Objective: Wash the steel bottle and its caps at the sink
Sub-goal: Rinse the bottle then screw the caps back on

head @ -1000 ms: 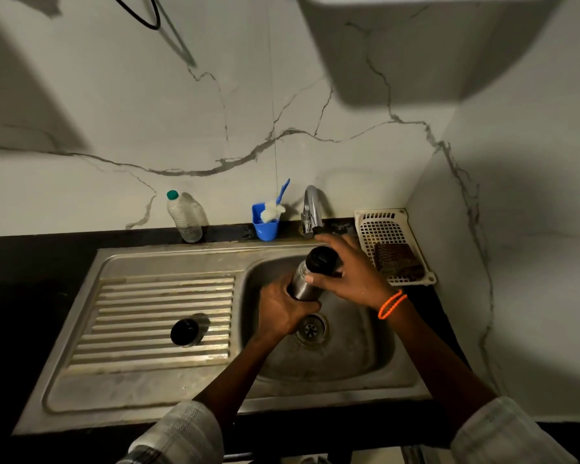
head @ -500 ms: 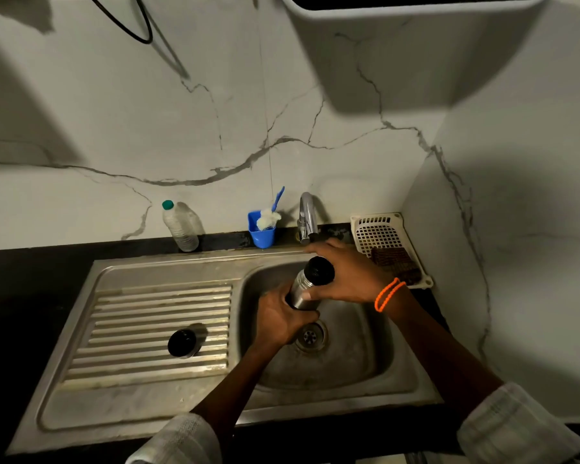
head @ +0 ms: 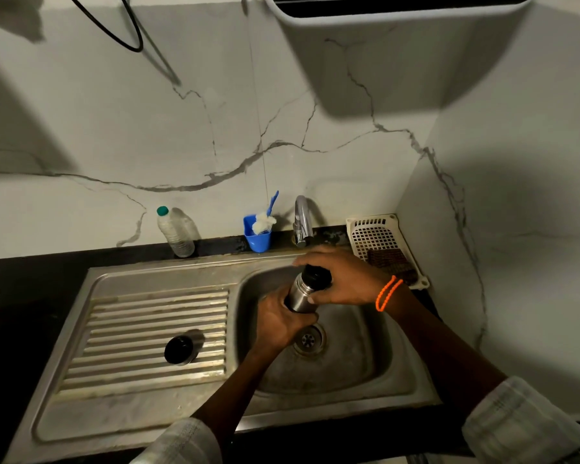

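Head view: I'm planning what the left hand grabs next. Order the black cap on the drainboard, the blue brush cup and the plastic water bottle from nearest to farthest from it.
From the left hand:
1. Blue brush cup, behind it against the wall.
2. Black cap, left on the drainboard; nearly as close as the cup.
3. Plastic water bottle, far back left.

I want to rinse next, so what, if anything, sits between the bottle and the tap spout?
Nothing visible does. The steel bottle, gripped by the left hand and right hand, is over the basin just below the tap.
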